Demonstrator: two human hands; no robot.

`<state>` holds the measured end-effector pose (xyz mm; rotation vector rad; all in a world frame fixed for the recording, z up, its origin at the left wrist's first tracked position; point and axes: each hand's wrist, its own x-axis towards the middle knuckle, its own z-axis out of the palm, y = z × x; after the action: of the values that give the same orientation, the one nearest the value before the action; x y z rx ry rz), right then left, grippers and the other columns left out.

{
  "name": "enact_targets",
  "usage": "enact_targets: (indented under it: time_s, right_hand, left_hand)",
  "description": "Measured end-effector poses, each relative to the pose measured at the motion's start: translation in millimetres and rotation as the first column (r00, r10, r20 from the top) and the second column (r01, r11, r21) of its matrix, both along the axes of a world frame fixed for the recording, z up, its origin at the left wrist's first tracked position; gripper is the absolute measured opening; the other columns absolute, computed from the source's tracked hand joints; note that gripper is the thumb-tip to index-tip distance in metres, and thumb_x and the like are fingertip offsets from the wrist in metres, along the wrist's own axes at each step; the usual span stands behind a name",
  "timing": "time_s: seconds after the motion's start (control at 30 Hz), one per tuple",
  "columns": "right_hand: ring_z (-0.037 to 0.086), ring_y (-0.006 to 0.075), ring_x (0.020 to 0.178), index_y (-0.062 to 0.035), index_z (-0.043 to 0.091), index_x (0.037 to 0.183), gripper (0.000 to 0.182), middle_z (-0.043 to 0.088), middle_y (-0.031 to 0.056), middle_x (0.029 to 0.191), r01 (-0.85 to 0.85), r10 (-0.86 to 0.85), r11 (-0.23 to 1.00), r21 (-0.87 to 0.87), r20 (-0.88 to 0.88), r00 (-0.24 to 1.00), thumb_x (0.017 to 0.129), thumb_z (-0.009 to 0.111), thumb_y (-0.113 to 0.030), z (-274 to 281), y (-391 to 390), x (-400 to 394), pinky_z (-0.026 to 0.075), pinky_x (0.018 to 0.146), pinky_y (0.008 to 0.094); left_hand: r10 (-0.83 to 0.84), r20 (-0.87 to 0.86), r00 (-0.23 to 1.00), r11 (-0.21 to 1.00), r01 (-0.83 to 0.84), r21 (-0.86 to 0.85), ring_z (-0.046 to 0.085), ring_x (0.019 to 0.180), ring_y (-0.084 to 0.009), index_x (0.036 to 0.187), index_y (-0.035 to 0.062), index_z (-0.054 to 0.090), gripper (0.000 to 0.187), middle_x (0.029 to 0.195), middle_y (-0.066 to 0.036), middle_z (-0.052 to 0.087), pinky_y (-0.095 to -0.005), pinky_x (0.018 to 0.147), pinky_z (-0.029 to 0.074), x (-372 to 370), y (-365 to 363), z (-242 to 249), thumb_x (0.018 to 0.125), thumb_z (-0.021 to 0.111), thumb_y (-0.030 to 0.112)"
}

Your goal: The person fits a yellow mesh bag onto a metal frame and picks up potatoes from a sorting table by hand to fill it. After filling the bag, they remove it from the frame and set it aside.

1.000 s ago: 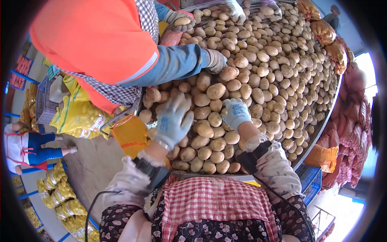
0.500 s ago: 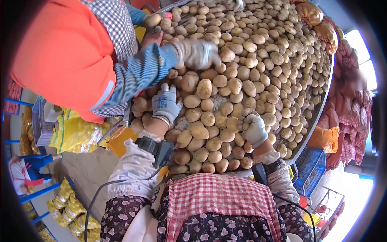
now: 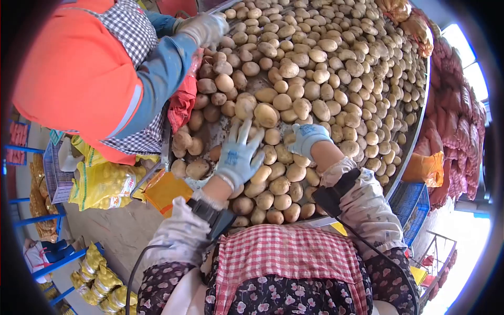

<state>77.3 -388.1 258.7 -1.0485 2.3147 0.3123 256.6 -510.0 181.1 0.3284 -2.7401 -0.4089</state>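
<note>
Many potatoes (image 3: pixel 320 55) cover a large metal-edged table (image 3: pixel 418 137). My left hand (image 3: pixel 237 156), in a pale glove, lies over potatoes at the near left part of the pile, its fingers spread and pointing away from me. To its right, my gloved right hand (image 3: pixel 306 138) rests on potatoes with its fingers curled down and pointing left. Its fingertips are partly hidden, and I cannot make out whether a potato is between them. A bare strip of metal surface shows left of my left hand.
A co-worker in an orange top (image 3: pixel 73 68) leans in at the left, gloved hands (image 3: pixel 205 29) near a red mesh bag (image 3: pixel 182 102). Yellow sacks (image 3: pixel 102 181) stand lower left. Blue crates (image 3: pixel 412 210) and red sacks (image 3: pixel 454 126) are at the right.
My left hand has moved right and its fingers have spread. My right hand has shifted left and up. The co-worker's hand has pulled back left, and the red bag now shows more.
</note>
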Motion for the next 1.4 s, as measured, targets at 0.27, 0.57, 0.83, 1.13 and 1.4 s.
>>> enact_targets:
  time_s: [0.27, 0.57, 0.83, 1.13, 1.4]
  right_hand:
    - [0.061, 0.0343, 0.111, -0.0057, 0.055, 0.128, 0.067, 0.065, 0.0175, 0.116, -0.029, 0.026, 0.999, 0.045, 0.067, 0.997, 0.082, 0.061, -0.055, -15, -9, -7, 0.049, 0.093, 0.0427]
    - [0.065, 0.0241, 0.086, -0.0012, 0.059, 0.112, 0.05, 0.067, 0.0133, 0.096, 0.921, 0.245, 0.167, 0.353, 0.89, -0.385, 0.092, 0.055, -0.046, -43, 99, -15, 0.053, 0.07, 0.0353]
    - [0.065, 0.0269, 0.074, -0.0083, 0.058, 0.104, 0.047, 0.067, 0.011, 0.092, 0.811, 0.432, 0.064, 0.582, 0.716, -0.548, 0.09, 0.051, -0.052, -37, 82, -2, 0.046, 0.05, 0.0328]
    - [0.065, 0.0293, 0.089, -0.0112, 0.043, 0.141, 0.065, 0.062, 0.0168, 0.12, 0.844, 0.511, -0.082, 0.53, 0.75, -0.42, 0.083, 0.052, -0.04, -46, 109, 6, 0.051, 0.053, 0.0373]
    - [0.059, 0.0273, 0.101, -0.0098, 0.051, 0.133, 0.061, 0.055, 0.0141, 0.129, 0.886, 0.627, -0.074, 0.457, 0.713, -0.315, 0.087, 0.055, -0.05, -39, 107, 12, 0.055, 0.056, 0.031]
  left_hand:
    - [0.17, 0.088, 0.982, 0.972, -0.182, 0.152, 0.058, 0.108, -0.0375, 0.118, 0.008, 0.063, 0.045, 0.131, -0.021, 0.052, -0.0455, 0.093, 0.047, 0, -54, 12, 0.084, 0.064, 0.038]
    - [-0.095, 0.476, 0.874, 0.938, -0.082, 0.338, 0.062, 0.103, -0.0329, 0.121, 0.0041, 0.06, 0.041, 0.115, -0.019, 0.064, -0.0404, 0.088, 0.05, -3, -26, 65, 0.087, 0.065, 0.026]
    - [0.025, 0.175, 0.984, 0.977, -0.061, 0.202, 0.061, 0.107, -0.0353, 0.129, 0.017, 0.056, 0.045, 0.117, -0.014, 0.065, -0.0454, 0.098, 0.043, -176, -42, 16, 0.091, 0.053, 0.04]
    - [-0.156, -0.353, 0.922, 0.782, 0.334, 0.527, 0.067, 0.089, -0.0283, 0.107, 0.0061, 0.068, 0.034, 0.097, -0.014, 0.07, -0.0389, 0.081, 0.053, -158, -22, 39, 0.08, 0.073, 0.025]
    - [-0.016, 0.06, 0.998, 0.965, 0.032, -0.259, 0.026, 0.139, -0.0431, 0.138, 0.0109, 0.05, 0.058, 0.146, -0.022, 0.038, -0.0546, 0.114, 0.019, -103, -64, -4, 0.092, 0.049, 0.046]
